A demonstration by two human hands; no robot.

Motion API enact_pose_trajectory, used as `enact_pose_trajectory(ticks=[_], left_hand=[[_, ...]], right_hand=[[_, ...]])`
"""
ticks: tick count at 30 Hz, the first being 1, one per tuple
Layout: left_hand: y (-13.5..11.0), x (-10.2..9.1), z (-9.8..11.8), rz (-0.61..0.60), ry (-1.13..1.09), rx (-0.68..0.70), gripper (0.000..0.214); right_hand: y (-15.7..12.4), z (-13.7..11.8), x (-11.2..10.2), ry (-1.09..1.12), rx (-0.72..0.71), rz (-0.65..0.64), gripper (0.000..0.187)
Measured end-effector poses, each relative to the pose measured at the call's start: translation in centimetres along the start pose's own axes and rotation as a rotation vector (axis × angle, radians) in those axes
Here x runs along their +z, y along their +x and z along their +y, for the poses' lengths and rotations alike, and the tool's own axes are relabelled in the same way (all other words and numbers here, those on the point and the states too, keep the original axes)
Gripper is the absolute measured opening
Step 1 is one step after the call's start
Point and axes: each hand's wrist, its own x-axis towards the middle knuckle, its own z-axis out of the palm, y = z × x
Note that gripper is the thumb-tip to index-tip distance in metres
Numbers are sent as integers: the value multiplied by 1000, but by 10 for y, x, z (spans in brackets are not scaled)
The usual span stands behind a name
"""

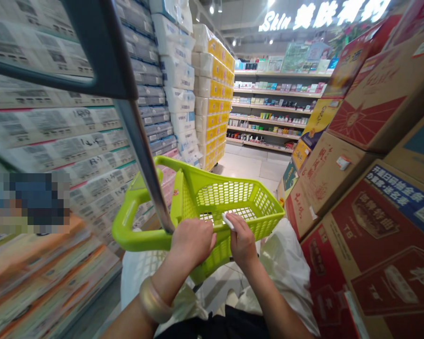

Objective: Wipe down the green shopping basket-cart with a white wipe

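Note:
A lime-green rolling shopping basket stands in front of me, its slotted inside showing no goods. My left hand, with a bangle at the wrist, is closed over the basket's near rim, close to the foot of the metal pull rod. Farther along the same rim is my right hand. Its fingers pinch a small folded white cloth, perhaps a tissue, against the rim. The pull rod slants up to a dark grey handle, out of both hands.
Stacked printed packs line the left side, with yellow-and-white packs beyond. Printed cartons are piled close on the right. A tiled aisle leads to shelves of small goods at the back.

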Motion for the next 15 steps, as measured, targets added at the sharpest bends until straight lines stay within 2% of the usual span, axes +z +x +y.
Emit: enact_pose_trajectory(ticks=[3,6,8,13,15], left_hand=[[-1,-1,2,0,-9,-6,31],[-2,-3,3,3,-22,-19,29],[-3,-4,3,7,-27,-22,30],[-4,-3,3,16,-15,-20,31],[-3,-3,3,15,-11,-25,31]], right_hand=[[-3,-4,-1,-17,22,15,45],[-4,-16,2,53,-60,-68,48],[-4,-16,2,70,-93,-92,49],[-7,5,-5,-62,29,16,49],[-8,2,-6,-66,33,-6,49]])
